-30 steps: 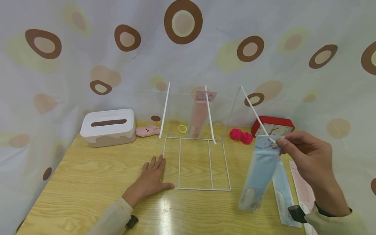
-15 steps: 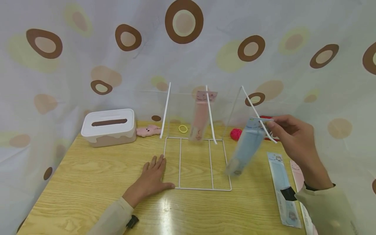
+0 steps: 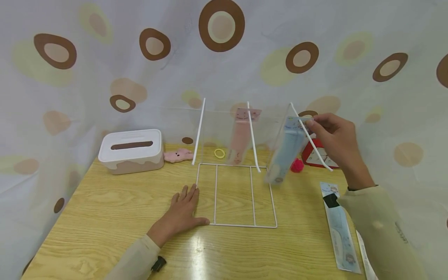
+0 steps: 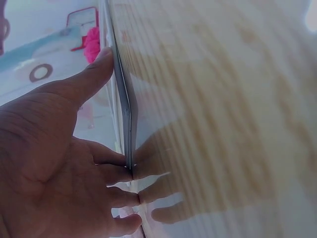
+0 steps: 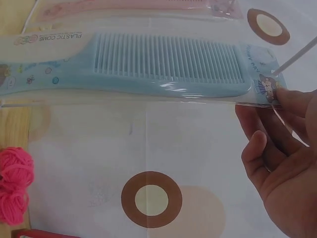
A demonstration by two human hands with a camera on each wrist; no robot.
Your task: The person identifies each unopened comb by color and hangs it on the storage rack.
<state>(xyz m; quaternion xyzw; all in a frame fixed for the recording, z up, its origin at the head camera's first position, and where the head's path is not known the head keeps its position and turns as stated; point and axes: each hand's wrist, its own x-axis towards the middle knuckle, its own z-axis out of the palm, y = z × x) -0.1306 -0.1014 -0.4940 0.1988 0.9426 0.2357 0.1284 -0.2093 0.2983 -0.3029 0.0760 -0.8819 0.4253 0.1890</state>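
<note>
A packaged blue plastic comb (image 5: 168, 64) hangs on the right prong of a white wire display rack (image 3: 254, 194). My right hand (image 3: 334, 136) pinches the top corner of its package between thumb and fingers, partway up the prong. In the right wrist view the prong passes through the package's printed header. My left hand (image 3: 180, 214) lies with spread fingers on the left front corner of the rack's base, thumb along the front bar. On the middle prong hangs a packaged pink comb (image 3: 241, 136).
Another packaged blue comb (image 3: 338, 229) lies on the table at right, partly under the right sleeve. Behind the rack are a red clock (image 3: 316, 153), pink yarn (image 5: 15, 183), a yellow ring (image 3: 219, 153), a pink plush (image 3: 178, 155) and a white tissue box (image 3: 131, 151).
My right hand has slid the packaged blue comb up and back along the right prong, from near its tip toward the rack's back. My left hand has stayed in place.
</note>
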